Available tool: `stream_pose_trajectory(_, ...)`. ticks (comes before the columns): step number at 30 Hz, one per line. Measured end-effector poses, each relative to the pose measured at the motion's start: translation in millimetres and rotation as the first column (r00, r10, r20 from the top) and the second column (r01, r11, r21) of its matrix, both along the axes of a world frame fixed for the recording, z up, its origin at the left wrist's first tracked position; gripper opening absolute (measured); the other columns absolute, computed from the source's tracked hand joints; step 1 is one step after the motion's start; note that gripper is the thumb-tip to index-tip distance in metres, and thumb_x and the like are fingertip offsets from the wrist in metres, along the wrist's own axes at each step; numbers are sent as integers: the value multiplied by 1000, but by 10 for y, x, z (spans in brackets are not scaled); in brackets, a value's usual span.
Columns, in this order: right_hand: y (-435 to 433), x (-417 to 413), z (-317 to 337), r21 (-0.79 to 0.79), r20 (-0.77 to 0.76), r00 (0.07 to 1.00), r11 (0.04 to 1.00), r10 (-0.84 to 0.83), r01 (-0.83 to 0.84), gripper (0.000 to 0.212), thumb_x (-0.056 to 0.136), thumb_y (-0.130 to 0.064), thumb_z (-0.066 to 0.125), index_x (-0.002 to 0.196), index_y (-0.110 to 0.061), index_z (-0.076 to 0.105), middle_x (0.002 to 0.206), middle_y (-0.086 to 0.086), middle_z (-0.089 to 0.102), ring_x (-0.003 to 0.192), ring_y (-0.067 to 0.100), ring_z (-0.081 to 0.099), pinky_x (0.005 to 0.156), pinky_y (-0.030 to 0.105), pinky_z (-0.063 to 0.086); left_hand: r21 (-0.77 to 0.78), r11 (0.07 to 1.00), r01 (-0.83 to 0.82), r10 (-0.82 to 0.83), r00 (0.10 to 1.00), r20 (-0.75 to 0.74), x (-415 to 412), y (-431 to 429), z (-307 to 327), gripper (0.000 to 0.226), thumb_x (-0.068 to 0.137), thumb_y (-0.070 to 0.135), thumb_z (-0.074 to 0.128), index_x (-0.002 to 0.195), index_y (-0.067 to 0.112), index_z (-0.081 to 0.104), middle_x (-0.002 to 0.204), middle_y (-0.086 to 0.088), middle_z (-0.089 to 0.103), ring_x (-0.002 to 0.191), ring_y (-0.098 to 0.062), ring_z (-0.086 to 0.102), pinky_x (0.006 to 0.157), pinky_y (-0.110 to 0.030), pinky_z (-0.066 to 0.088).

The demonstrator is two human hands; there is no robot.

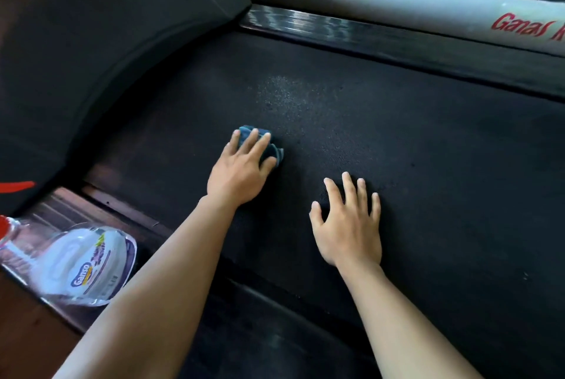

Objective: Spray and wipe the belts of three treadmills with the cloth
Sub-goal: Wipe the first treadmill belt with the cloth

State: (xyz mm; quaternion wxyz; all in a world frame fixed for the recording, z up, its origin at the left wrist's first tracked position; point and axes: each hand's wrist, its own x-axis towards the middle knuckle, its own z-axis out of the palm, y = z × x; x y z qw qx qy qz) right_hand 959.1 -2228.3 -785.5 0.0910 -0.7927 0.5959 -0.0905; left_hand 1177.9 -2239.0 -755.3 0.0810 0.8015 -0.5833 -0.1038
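A black treadmill belt [397, 146] fills most of the view. My left hand [241, 170] lies flat on a bunched blue cloth [272, 149] and presses it onto the belt near the middle. Only the cloth's far and right edges show past my fingers. My right hand [348, 222] rests on the bare belt a little to the right, fingers spread, holding nothing. A patch of fine spray droplets [284, 91] glistens on the belt just beyond the cloth. A clear spray bottle [76, 262] with a white and purple label lies on its side at the lower left, on the side rail.
The black motor hood [101, 51] curves over the belt's left end. A dark side rail [336, 26] runs along the far edge. Beyond it lies a neighbouring treadmill's white frame [397, 2] with red lettering. A brown rail [101, 210] borders the near side.
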Motion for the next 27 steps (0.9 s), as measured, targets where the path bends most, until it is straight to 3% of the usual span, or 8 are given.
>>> stream_pose_trajectory(4, 5, -10, 12, 0, -4, 1000, 1000, -3, 3, 57, 98, -49, 34, 151, -29, 32, 163, 4, 18, 151, 28, 9, 121, 52, 7, 40, 975, 218, -221, 969, 112, -243, 236, -80, 59, 101, 60, 28, 156, 42, 16, 166, 11, 11, 154, -23, -6, 125, -37, 8)
stream_pose_trajectory(7, 7, -4, 15, 7, -11, 1000, 1000, -6, 6, 57, 98, -49, 34, 151, -29, 33, 163, 4, 18, 151, 28, 10, 121, 51, 7, 19, 970, 244, -243, 951, 192, -185, 617, -178, 58, 100, 53, 23, 153, 34, 32, 161, 2, 32, 151, -33, 17, 121, -45, 25)
stream_pose_trajectory(10, -1, 4, 9, 8, -14, 1000, 1000, -13, 13, 56, 98, -49, 36, 151, -29, 35, 163, 4, 20, 150, 28, 13, 121, 52, 8, -12, 993, 116, -112, 977, 182, 62, 856, -204, 54, 101, 45, 31, 151, 26, 41, 155, -3, 42, 146, -39, 29, 116, -49, 34)
stream_pose_trajectory(14, -4, 9, -4, -10, -4, 1000, 1000, -25, 25, 55, 97, -49, 40, 148, -28, 40, 161, 5, 25, 149, 29, 18, 120, 53, 12, 7, 979, -204, 203, 976, 79, 427, 693, -150, 53, 105, 37, 37, 156, 31, 24, 164, 1, 22, 153, -32, 7, 123, -44, 17)
stream_pose_trajectory(18, -8, 24, -11, -12, -22, 999, 1000, -24, 23, 55, 97, -49, 39, 149, -28, 39, 161, 5, 24, 150, 28, 17, 120, 52, 12, 24, 950, -310, 310, 951, 13, 539, 187, -38, 54, 107, 38, 30, 158, 33, 15, 166, 5, 12, 153, -28, 0, 121, -44, 17)
stream_pose_trajectory(23, -15, 9, -7, 6, -26, 999, 1000, -20, 20, 54, 99, -47, 35, 150, -29, 34, 162, 4, 20, 151, 27, 12, 121, 52, 8, -26, 994, -103, 103, 995, -15, 127, -181, -4, 58, 106, 38, 36, 158, 26, 13, 166, 5, 16, 154, -22, 3, 121, -36, 14)
stream_pose_trajectory(27, -16, 1, 10, 24, -27, 999, 999, -20, 21, 53, 101, -44, 33, 152, -31, 30, 164, 2, 16, 151, 26, 8, 122, 50, 6, -25, 984, 174, -173, 984, 49, -297, 209, -62, 60, 105, 40, 36, 158, 22, 16, 166, 5, 15, 154, -20, 0, 123, -30, 4)
